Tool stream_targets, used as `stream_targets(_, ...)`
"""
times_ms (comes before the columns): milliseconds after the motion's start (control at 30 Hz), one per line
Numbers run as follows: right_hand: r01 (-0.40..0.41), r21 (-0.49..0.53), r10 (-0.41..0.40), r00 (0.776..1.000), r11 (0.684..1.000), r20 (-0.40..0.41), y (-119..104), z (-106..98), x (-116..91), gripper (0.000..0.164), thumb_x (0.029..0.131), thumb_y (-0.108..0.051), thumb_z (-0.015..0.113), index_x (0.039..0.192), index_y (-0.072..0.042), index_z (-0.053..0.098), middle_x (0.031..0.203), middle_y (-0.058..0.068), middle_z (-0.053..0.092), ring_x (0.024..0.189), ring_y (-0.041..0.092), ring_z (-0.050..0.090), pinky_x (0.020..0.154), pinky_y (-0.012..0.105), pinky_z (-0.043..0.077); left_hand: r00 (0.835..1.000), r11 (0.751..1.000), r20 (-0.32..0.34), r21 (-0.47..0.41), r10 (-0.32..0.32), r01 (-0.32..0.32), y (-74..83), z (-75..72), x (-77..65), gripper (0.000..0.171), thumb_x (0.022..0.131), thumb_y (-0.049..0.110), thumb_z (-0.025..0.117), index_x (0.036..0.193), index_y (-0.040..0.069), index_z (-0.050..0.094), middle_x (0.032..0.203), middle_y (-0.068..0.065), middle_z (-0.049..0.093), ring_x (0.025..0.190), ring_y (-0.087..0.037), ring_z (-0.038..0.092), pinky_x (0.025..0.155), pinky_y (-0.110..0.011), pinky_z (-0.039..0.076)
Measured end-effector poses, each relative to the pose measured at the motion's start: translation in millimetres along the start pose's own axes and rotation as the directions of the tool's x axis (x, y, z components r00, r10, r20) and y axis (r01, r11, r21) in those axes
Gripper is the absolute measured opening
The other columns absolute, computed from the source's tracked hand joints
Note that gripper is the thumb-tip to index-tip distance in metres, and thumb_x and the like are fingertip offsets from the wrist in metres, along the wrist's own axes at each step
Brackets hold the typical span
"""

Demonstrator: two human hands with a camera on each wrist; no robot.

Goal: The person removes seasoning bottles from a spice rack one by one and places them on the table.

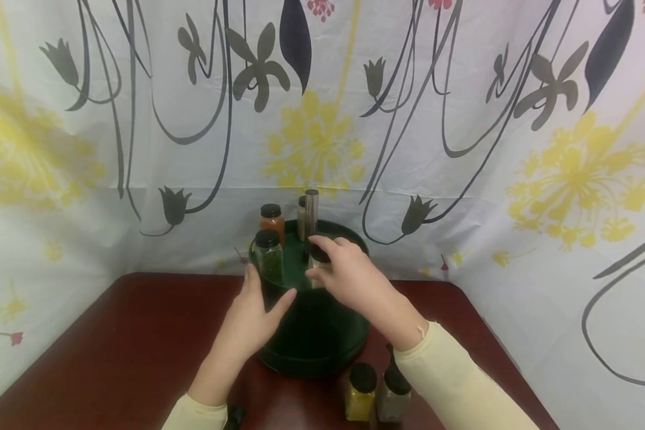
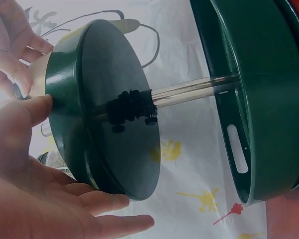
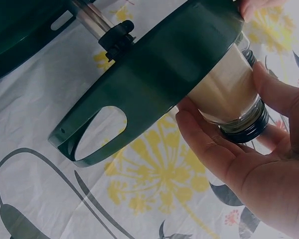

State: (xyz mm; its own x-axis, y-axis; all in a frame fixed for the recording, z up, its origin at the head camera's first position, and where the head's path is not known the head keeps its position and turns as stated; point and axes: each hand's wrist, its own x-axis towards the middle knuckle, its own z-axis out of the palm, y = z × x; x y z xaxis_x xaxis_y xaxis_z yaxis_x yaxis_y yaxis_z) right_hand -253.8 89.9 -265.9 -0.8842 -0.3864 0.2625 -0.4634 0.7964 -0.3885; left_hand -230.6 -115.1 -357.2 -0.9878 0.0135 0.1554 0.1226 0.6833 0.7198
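Note:
A glass jar of beige powder [image 3: 226, 89] with a black lid stands at the front right of a green rack's upper tray [image 2: 65, 82]. My right hand [image 1: 357, 278] grips this jar between thumb and fingers; in the head view the hand hides much of it. At the tray's left front, my left hand [image 1: 247, 325] touches the outer wall, its thumb at the rim and its fingers stretched along the side. A jar of green herbs [image 1: 270, 263] is just beyond the left fingertips. Behind it sits a jar of orange spice [image 1: 272, 226].
A metal pole [image 1: 312, 209] rises from the tray, with another jar [image 1: 301, 222] behind it. The lower tray [image 1: 306, 365] rests on the dark red table [image 1: 140, 340]. Beside my right sleeve stand a yellow-filled jar [image 1: 361, 397] and a greyish one [image 1: 394, 399]. Patterned curtain [image 1: 322, 71] surrounds the table.

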Motion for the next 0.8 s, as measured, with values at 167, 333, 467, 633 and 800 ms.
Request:
stream_targets(167, -0.001, 0.005, 0.001, 1.0, 1.0, 0.005, -0.2, -0.4, -0.8, 0.064, 0.102, -0.029, 0.075, 0.159, -0.018, 0.051, 0.141, 0.018, 0.064, 0.12, 0.03, 0.068, 0.096, 0.048, 0.06, 1.0, 1.0, -0.007, -0.006, 0.002, -0.002, 1.4, 0.2, -0.3, 0.109, 0.106, 0.06, 0.056, 0.168, -0.006, -0.004, 0.176, -0.03, 0.005, 0.158, -0.051, 0.029, 0.123, -0.069, 0.035)
stream_targets(333, 0.018, -0.01, -0.018, 1.0, 1.0, -0.019, 0.0, -1.5, -1.4, 0.063, 0.101, -0.027, 0.076, 0.158, -0.017, 0.052, 0.139, 0.018, 0.065, 0.121, 0.031, 0.068, 0.096, 0.048, 0.06, 1.0, 1.0, -0.006, 0.002, -0.003, 0.003, 0.7, 0.8, 0.0, 0.111, 0.105, 0.064, 0.055, 0.168, -0.006, -0.004, 0.176, -0.029, 0.005, 0.158, -0.051, 0.029, 0.122, -0.069, 0.036)
stream_targets(467, 0.033, -0.014, -0.034, 0.999, 0.999, -0.036, 0.0, -2.4, -1.5, 0.063, 0.1, -0.028, 0.077, 0.157, -0.016, 0.053, 0.136, 0.018, 0.067, 0.119, 0.03, 0.068, 0.096, 0.047, 0.061, 1.0, 1.0, -0.007, 0.006, -0.01, 0.01, -0.2, 1.8, 0.9, 0.111, 0.105, 0.064, 0.055, 0.167, -0.006, -0.004, 0.176, -0.03, 0.006, 0.158, -0.051, 0.03, 0.122, -0.068, 0.037)
stream_targets(633, 0.03, -0.008, -0.03, 0.999, 1.0, -0.034, -0.5, -2.8, -1.8, 0.064, 0.1, -0.029, 0.076, 0.158, -0.016, 0.052, 0.138, 0.018, 0.066, 0.121, 0.03, 0.068, 0.097, 0.048, 0.06, 1.0, 1.0, -0.011, 0.01, -0.012, 0.012, 0.9, 2.1, 0.9, 0.109, 0.106, 0.061, 0.056, 0.167, -0.007, -0.003, 0.176, -0.03, 0.006, 0.157, -0.051, 0.031, 0.121, -0.068, 0.038)
stream_targets(800, 0.026, -0.012, -0.026, 0.999, 1.0, -0.04, -0.8, -4.7, -2.2, 0.064, 0.101, -0.03, 0.076, 0.158, -0.017, 0.052, 0.135, 0.016, 0.066, 0.116, 0.028, 0.069, 0.093, 0.046, 0.061, 1.0, 1.0, -0.02, 0.015, -0.007, 0.007, 2.0, 2.1, 0.3, 0.11, 0.105, 0.063, 0.056, 0.167, -0.008, -0.002, 0.176, -0.03, 0.007, 0.156, -0.051, 0.032, 0.121, -0.068, 0.038)
